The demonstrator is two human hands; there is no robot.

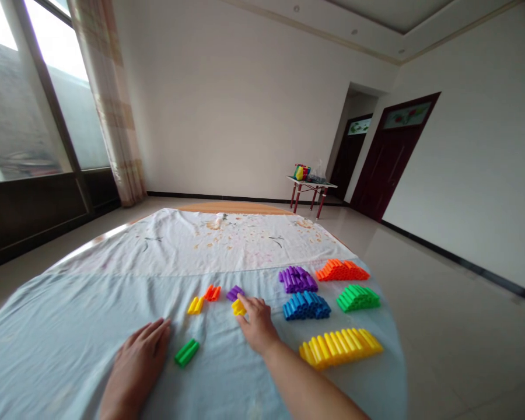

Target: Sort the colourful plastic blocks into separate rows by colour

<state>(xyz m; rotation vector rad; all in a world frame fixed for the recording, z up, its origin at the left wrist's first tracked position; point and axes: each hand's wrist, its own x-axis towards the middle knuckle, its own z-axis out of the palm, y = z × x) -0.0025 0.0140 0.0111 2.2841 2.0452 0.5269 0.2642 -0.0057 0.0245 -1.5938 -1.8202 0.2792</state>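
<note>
My right hand (259,324) has its thumb and fingers closed around a few short yellow plastic tubes (238,307), low over the cloth. Just beyond them lie a few purple tubes (235,293). My left hand (140,354) rests flat on the cloth with its fingers stretched out, holding nothing. Between the two hands is a small group of green tubes (186,353), nearest to the left one. Farther forward sit small groups of yellow tubes (195,305) and orange tubes (212,293).
On the right side are stacked piles of purple (297,279), orange (342,270), blue (306,305), green (357,298) and yellow tubes (341,347). A light blue and floral cloth (227,379) covers the rounded table. A small table (310,184) bearing bags stands by the far wall.
</note>
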